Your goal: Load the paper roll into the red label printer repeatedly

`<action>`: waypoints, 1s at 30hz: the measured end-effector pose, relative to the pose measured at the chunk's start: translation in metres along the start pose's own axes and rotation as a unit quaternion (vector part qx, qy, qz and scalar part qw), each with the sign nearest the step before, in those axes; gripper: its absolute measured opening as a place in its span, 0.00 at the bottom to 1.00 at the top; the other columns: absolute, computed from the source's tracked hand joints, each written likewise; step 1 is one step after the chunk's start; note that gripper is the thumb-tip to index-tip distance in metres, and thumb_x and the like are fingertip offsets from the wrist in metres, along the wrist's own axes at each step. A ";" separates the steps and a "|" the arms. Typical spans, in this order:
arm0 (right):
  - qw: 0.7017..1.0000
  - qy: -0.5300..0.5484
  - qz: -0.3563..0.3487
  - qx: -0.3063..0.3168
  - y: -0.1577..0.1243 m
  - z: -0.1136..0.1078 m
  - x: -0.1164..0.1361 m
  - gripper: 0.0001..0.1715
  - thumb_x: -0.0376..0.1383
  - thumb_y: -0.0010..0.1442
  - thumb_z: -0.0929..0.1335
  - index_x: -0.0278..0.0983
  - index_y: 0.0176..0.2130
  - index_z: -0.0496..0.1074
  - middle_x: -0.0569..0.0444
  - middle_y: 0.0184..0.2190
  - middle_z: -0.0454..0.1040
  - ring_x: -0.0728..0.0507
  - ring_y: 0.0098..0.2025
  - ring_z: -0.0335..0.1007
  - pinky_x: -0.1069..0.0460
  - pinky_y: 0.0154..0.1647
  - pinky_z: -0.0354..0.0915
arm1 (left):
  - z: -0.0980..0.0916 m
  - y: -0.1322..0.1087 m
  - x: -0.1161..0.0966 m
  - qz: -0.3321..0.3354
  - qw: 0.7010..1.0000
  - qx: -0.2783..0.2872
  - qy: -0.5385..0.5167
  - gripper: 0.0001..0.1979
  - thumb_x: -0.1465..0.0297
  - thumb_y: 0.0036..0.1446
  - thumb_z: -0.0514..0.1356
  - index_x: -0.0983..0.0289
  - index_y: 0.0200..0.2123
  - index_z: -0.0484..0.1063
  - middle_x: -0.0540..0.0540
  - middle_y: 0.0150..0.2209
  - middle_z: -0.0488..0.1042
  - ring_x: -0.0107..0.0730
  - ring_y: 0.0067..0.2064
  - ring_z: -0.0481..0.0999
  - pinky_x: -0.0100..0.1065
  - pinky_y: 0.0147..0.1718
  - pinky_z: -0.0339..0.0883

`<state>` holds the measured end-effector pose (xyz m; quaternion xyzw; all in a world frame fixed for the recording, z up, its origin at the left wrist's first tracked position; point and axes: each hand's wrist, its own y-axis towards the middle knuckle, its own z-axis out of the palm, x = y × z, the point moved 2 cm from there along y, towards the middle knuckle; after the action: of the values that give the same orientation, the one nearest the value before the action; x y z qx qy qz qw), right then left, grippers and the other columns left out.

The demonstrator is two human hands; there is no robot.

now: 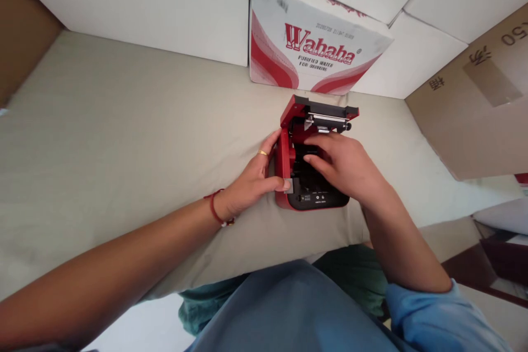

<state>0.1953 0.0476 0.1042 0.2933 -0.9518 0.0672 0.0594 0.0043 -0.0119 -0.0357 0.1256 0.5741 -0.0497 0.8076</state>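
Note:
A red and black label printer (282, 168) stands on the cloth-covered surface, its lid (325, 107) raised at the back. My left hand (262, 170) grips the printer's left side, the thumb on a small grey piece at the front corner and the fingers along the red wall. My right hand (344, 162) reaches into the open compartment from the right. Its thumb and fingers close around a dark cylinder-like part (304, 151) inside, which the hand partly covers. Below, the black front panel (319, 199) carries small white markings.
Behind the printer stands a white and red Wahaha water carton (317, 44), among plain white boxes (165, 0). A brown cardboard box (474, 93) is on the right, and another brown box (25, 27) at far left. Beige cloth (124, 137) covers the surface, whose front edge is near my lap.

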 end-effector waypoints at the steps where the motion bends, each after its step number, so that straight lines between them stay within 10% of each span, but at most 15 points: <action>1: 0.998 0.049 -0.031 -0.032 -0.010 -0.002 -0.003 0.17 0.35 0.77 0.73 0.42 0.61 0.86 0.46 0.57 0.92 0.33 0.55 0.90 0.41 0.56 0.82 | 0.000 0.000 -0.001 0.002 1.000 0.003 -0.002 0.60 0.56 0.55 0.79 0.45 0.86 0.56 0.55 0.87 0.61 0.70 0.87 0.58 0.68 0.87 0.53; 7: 0.961 0.139 -0.202 -0.126 -0.097 0.007 -0.015 0.20 0.34 0.82 0.71 0.45 0.69 0.82 0.46 0.67 0.89 0.37 0.69 0.87 0.38 0.73 0.81 | 0.002 -0.001 -0.003 0.003 1.000 -0.003 -0.011 0.60 0.53 0.57 0.81 0.45 0.86 0.57 0.55 0.88 0.59 0.69 0.89 0.54 0.67 0.89 0.49; 14: 0.961 0.112 -0.190 -0.166 -0.136 0.052 -0.016 0.38 0.28 0.79 0.72 0.46 0.80 0.71 0.47 0.73 0.84 0.40 0.81 0.75 0.32 0.91 0.58 | 0.000 -0.018 -0.008 0.056 0.991 -0.066 0.102 0.46 0.47 0.71 0.74 0.39 0.84 0.59 0.52 0.89 0.52 0.65 0.90 0.50 0.70 0.88 0.49; 18: 0.957 0.126 -0.196 -0.173 -0.133 0.053 -0.020 0.37 0.26 0.78 0.72 0.47 0.79 0.73 0.48 0.72 0.86 0.41 0.82 0.73 0.33 0.92 0.56 | 0.011 -0.033 -0.042 0.216 0.924 -0.124 0.290 0.35 0.59 0.75 0.72 0.36 0.80 0.70 0.52 0.79 0.71 0.64 0.84 0.63 0.68 0.88 0.47; 21: 0.949 0.158 -0.216 -0.164 -0.127 0.046 -0.025 0.31 0.31 0.80 0.72 0.44 0.76 0.76 0.47 0.71 0.86 0.40 0.83 0.71 0.34 0.92 0.54 | 0.039 -0.043 -0.066 0.315 0.843 0.028 0.434 0.34 0.72 0.75 0.69 0.44 0.78 0.73 0.53 0.60 0.87 0.52 0.66 0.84 0.57 0.72 0.75; 24: 0.935 0.221 -0.226 -0.159 -0.118 0.037 -0.029 0.22 0.40 0.82 0.72 0.43 0.70 0.81 0.45 0.68 0.88 0.38 0.77 0.80 0.34 0.90 0.59 | 0.061 -0.049 -0.076 0.314 0.759 0.058 0.567 0.22 0.76 0.78 0.64 0.65 0.71 0.77 0.58 0.53 0.91 0.45 0.59 0.87 0.48 0.63 0.77; 30: 0.850 0.393 -0.041 -0.349 -0.078 0.020 -0.038 0.20 0.44 0.86 0.68 0.47 0.46 0.90 0.53 0.47 0.95 0.37 0.54 0.94 0.36 0.68 0.84 | 0.075 -0.052 -0.070 0.327 0.725 0.030 0.606 0.17 0.77 0.79 0.62 0.66 0.65 0.80 0.57 0.51 0.91 0.45 0.57 0.85 0.48 0.63 0.73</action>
<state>0.2695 0.0012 0.0865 0.2415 -0.7969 -0.1627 0.5293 0.0377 -0.0858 0.0458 0.3331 0.8624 0.2875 0.2502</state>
